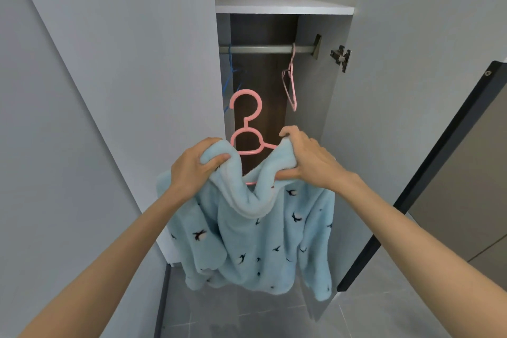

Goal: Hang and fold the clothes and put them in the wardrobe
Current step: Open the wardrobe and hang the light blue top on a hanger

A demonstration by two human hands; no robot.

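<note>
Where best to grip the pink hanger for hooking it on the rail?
Probably the bare neck of the pink hanger, from the near side: the fleece top covers its arms, and the hook must stay free for the rail.

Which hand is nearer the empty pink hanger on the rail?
Right. The right hand grips the fleece top below the empty pink hanger; the left hand is lower and farther left.

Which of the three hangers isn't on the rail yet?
The pink hanger inside the blue fleece top, gripped by the left hand and right hand. The other pink hanger and the blue hanger hang bare on the rail.
</note>
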